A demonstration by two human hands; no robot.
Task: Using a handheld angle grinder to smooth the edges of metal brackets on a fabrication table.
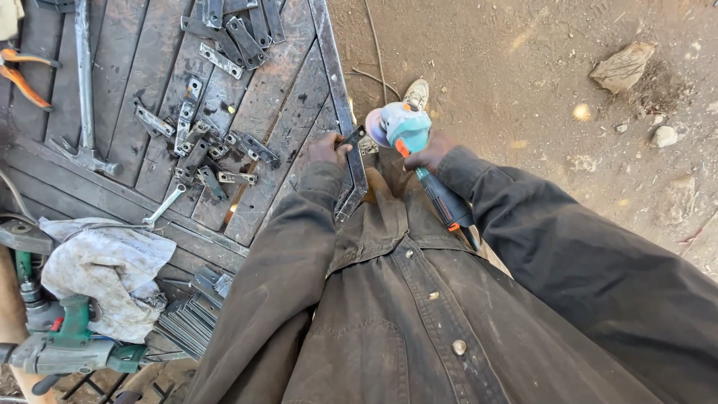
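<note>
the left hand (329,149) was curled shut around a small flat metal piece (351,138), pinning it at the right edge of the dark metal table (284,127), while the right hand (432,152) was wrapped tight round the neck of a teal angle grinder (407,129), its disc just beside that piece. further out, loose metal brackets (217,150) lay scattered over the table, with orange-handled pliers (22,75) at the far left. a dirty white cloth (101,273), a green drill (67,340) and a stack of thin metal strips (191,318) sat lower left.
</note>
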